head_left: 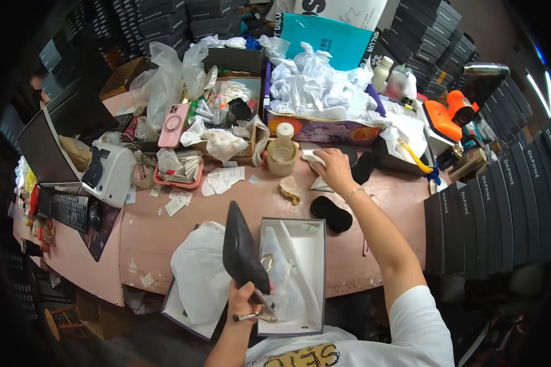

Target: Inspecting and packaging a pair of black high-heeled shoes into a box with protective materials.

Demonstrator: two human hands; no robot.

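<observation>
My left hand (242, 300) grips a black pointed-toe shoe (241, 248) by its heel end, toe pointing up and away, above an open shoebox (314, 275). White tissue paper (193, 263) and a sheet in a clear wrapper lie in the box. Out over the table, my right hand (337, 172) has its fingers closed on a small white cloth (313, 159), right of a pump bottle (283, 144). Near that hand are a black oval pad (331, 213) and a crumpled beige cloth (289, 189).
A purple carton (324, 130) of crumpled white paper stands at the back. Left of it are a pink phone (174, 125), a red basket (179, 177) of paper slips and a white printer (110, 174). Stacked dark shoeboxes (496, 211) line the right side, below an orange tool (442, 120).
</observation>
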